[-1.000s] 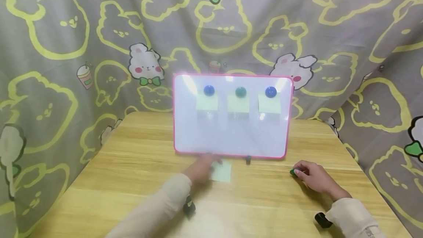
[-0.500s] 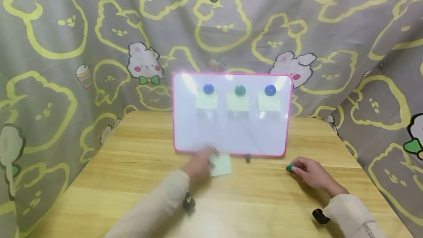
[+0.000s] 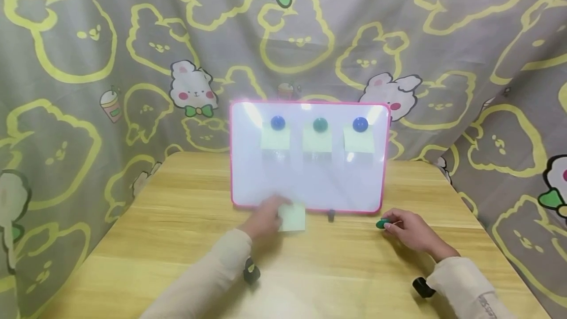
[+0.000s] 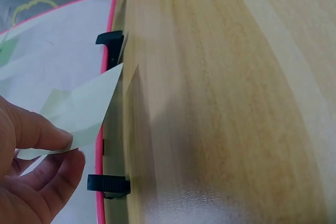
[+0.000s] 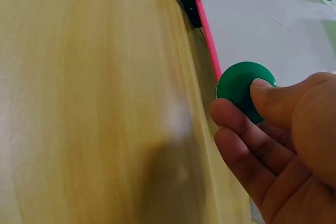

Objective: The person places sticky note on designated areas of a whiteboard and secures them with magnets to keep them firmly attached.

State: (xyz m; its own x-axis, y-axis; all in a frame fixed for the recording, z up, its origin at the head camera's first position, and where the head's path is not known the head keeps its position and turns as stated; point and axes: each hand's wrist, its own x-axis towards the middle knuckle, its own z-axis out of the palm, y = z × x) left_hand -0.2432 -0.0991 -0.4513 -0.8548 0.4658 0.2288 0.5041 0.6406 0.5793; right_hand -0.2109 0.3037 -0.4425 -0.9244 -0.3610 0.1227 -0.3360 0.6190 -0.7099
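Observation:
My left hand [image 3: 265, 218] pinches a pale green sticky note [image 3: 293, 217] by one edge, in front of the lower rim of a pink-framed whiteboard [image 3: 305, 181]. The left wrist view shows the note [image 4: 86, 103] between thumb and fingers, raised off the table. To the right of the board, my right hand [image 3: 412, 230] holds a round green magnet [image 3: 382, 223]; in the right wrist view the magnet's disc [image 5: 239, 87] sits between thumb and fingertips. Higher on the board hang three notes in a row, under a blue magnet [image 3: 278, 123], a green magnet [image 3: 320, 124] and another blue magnet [image 3: 360, 124].
The board leans upright on the wooden table [image 3: 186, 191], propped by black feet [image 4: 108, 183] along its lower edge. Behind it hangs a patterned grey curtain [image 3: 248, 38]. Below the notes is a bare stretch of whiteboard. A black wrist device [image 3: 424, 287] is at the right sleeve.
The left hand has lifted the sticky note slightly up toward the board's lower edge. My right hand, with the green magnet, has drifted left toward the board.

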